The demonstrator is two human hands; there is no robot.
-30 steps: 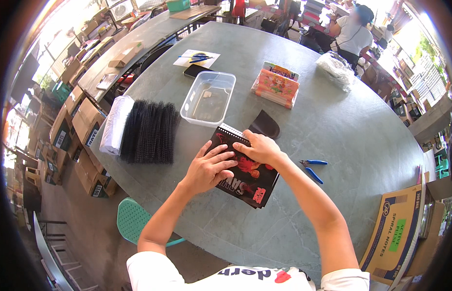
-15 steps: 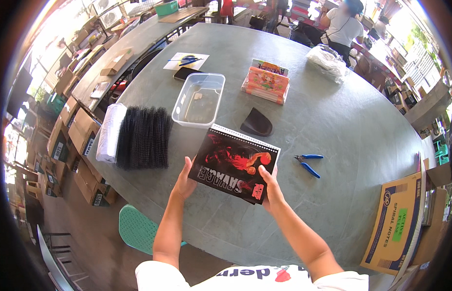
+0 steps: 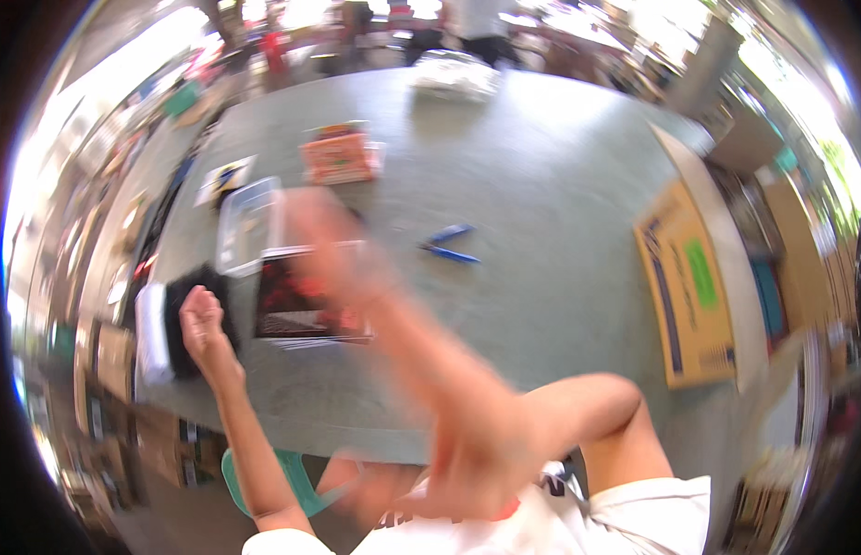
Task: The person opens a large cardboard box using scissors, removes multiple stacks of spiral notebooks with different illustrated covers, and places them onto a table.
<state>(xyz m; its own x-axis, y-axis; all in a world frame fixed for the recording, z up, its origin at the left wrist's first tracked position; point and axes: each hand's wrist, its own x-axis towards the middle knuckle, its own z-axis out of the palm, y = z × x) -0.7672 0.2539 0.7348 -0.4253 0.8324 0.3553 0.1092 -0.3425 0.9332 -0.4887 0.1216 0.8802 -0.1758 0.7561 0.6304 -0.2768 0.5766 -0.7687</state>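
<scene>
The dark notebook (image 3: 287,301), its cover marked with red, lies on the grey worktop (image 3: 560,231) with pale edges of sheets showing below it, and the right hand (image 3: 327,231) looks stretched over its upper part; that whole arm is so smeared that I cannot tell whether its grip is closed, spread or touching the cover. The left hand (image 3: 204,319) is raised in front of the black bundle (image 3: 209,277), beside the pale roll (image 3: 153,333), its grip apart, with nothing visible in it; whether it touches the bundle I cannot tell. As far as it can be judged, the notebook's sheets are gathered under the cover, while no black binding can be made out along its pale upper edge, so the binding looks not yet done, though the blur hides part of that edge. The blue-handled cutters (image 3: 456,255) lie unused with handles spread, well apart from the notebook, and the clear container (image 3: 229,236) sits near its upper left corner, with orange booklets (image 3: 340,157) standing farther back
</scene>
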